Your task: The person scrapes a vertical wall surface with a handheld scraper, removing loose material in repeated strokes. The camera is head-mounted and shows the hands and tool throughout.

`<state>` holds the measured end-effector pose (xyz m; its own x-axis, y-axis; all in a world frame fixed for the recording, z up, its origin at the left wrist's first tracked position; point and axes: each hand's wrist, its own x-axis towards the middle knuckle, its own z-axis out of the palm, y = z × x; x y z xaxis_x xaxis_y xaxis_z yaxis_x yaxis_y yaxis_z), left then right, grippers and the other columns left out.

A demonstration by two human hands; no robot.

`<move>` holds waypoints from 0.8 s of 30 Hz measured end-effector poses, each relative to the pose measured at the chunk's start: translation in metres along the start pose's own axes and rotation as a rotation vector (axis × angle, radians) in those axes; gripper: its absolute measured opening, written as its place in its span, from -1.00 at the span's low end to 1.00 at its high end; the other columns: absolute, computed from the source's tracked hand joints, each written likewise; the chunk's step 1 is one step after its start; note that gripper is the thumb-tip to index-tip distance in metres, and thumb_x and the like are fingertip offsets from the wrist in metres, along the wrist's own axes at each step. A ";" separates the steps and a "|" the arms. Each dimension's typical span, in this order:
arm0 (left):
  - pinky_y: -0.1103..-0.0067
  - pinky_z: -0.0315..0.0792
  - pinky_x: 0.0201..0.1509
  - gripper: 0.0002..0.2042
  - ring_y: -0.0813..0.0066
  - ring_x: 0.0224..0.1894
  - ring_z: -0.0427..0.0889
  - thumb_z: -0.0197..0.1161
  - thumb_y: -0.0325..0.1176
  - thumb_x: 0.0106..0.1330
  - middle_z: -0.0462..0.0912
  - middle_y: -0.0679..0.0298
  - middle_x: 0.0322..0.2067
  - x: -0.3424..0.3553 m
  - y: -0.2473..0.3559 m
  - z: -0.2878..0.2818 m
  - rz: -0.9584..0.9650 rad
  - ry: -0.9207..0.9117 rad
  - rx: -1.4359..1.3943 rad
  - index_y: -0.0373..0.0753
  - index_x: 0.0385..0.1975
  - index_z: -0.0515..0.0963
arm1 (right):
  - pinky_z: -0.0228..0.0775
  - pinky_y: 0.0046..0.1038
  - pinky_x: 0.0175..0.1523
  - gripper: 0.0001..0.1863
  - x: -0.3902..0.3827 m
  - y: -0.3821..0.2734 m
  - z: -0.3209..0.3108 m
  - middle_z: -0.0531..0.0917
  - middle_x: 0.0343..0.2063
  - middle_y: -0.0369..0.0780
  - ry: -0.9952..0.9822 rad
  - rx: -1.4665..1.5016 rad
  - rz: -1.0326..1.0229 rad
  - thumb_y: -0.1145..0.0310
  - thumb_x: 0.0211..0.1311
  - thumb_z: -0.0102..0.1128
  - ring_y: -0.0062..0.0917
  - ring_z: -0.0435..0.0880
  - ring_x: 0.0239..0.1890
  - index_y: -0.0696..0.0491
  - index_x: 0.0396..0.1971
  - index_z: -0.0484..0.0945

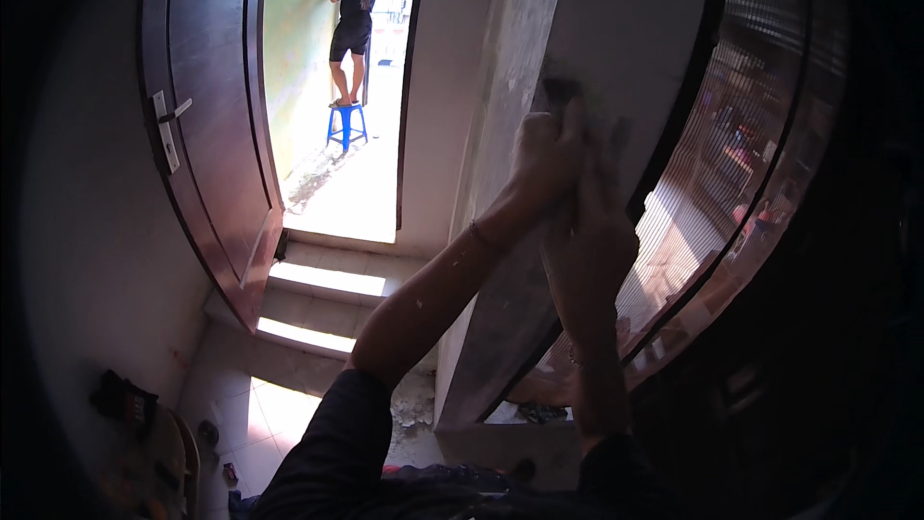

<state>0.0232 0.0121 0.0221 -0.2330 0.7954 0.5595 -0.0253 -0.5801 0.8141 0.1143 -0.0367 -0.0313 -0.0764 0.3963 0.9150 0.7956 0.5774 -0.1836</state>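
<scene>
My left hand (pixel 547 156) is raised against the shadowed pillar (pixel 630 19), fingers curled around something too dim to make out, near a dark patch or object (pixel 560 89) on its surface. Just below and beside it, my right hand (pixel 597 241) reaches up the same face, fingers close together and overlapping the left ones; what lies under them is hidden. The pillar's grey side face runs down to the floor.
A brown door (pixel 212 87) stands open at left. Tiled steps (pixel 327 311) lead up to a bright doorway, where another person (pixel 351 29) stands on a blue stool (pixel 346 125). A ribbed-glass window (pixel 693 221) is at right, dark items (pixel 125 395) at lower left.
</scene>
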 end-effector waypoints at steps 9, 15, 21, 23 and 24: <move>0.48 0.48 -0.49 -0.47 0.45 -0.53 0.69 0.13 -0.05 0.50 0.67 0.09 -0.59 0.013 -0.009 0.001 0.254 0.088 0.152 -0.49 -0.50 0.62 | 0.63 -0.24 -0.03 -0.47 0.013 0.000 0.010 0.69 0.00 0.04 0.223 -0.007 -0.181 0.35 0.21 0.33 -0.12 0.78 -0.16 0.21 0.18 0.54; 0.47 0.46 -0.49 -0.44 0.49 -0.52 0.67 0.13 0.00 0.49 0.66 0.11 -0.63 0.012 -0.011 0.007 0.165 0.086 0.203 -0.49 -0.50 0.63 | 0.64 -0.27 -0.09 -0.50 0.003 0.006 0.003 0.71 -0.11 0.03 0.063 0.024 -0.025 0.37 0.15 0.35 -0.14 0.79 -0.21 0.23 0.10 0.58; 0.50 0.50 -0.47 -0.47 0.50 -0.53 0.65 0.11 -0.05 0.51 0.64 0.15 -0.62 -0.003 -0.001 0.007 -0.067 0.001 -0.169 -0.48 -0.50 0.61 | 0.62 -0.27 -0.10 -0.54 -0.002 0.000 -0.003 0.72 -0.15 0.02 0.023 -0.055 0.015 0.42 0.14 0.32 -0.14 0.78 -0.23 0.22 0.07 0.59; 0.51 0.50 -0.47 -0.48 0.50 -0.54 0.65 0.11 -0.07 0.51 0.64 0.16 -0.61 -0.002 0.000 0.006 -0.027 -0.022 -0.085 -0.48 -0.49 0.61 | 0.64 -0.28 -0.11 -0.50 0.000 0.002 -0.005 0.68 -0.05 0.02 0.013 -0.038 0.017 0.40 0.16 0.32 -0.15 0.78 -0.21 0.20 0.13 0.55; 0.51 0.50 -0.47 -0.49 0.50 -0.54 0.64 0.10 -0.08 0.51 0.64 0.16 -0.61 -0.002 0.000 0.005 0.003 -0.045 -0.054 -0.48 -0.49 0.60 | 0.65 -0.28 -0.13 -0.45 0.001 0.003 -0.003 0.64 0.03 0.03 0.006 -0.022 -0.005 0.37 0.19 0.32 -0.16 0.78 -0.19 0.18 0.19 0.51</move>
<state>0.0286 0.0119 0.0217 -0.1889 0.7998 0.5697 -0.0775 -0.5905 0.8033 0.1185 -0.0371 -0.0295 -0.0768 0.3887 0.9182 0.8082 0.5635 -0.1710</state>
